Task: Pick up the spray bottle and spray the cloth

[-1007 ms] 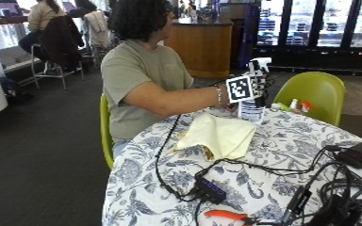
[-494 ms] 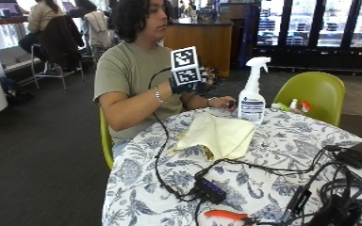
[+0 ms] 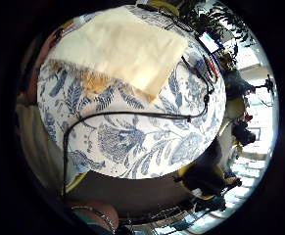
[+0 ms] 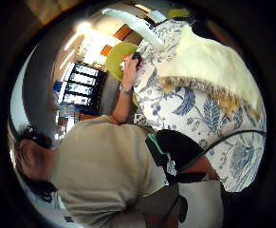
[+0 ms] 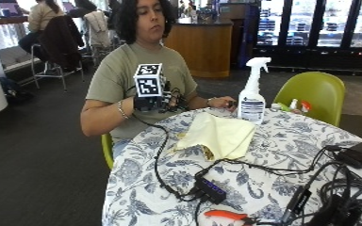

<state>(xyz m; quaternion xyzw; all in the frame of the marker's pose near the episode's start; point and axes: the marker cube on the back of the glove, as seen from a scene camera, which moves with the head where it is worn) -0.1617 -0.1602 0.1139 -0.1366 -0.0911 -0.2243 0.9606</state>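
Spray bottle stands upright on the bench, on the blue floral cover, at its far edge, just beyond the cloth's far corner. Bare hand rests beside the bottle base. Yellow cloth lies loosely folded on the bench, in front of the seated person. Gloved right hand held raised above the near bench edge, apart from bottle and cloth; holds nothing. Cannot tell how its fingers stand. Black cables cross the bench; orange pliers at the front edge.
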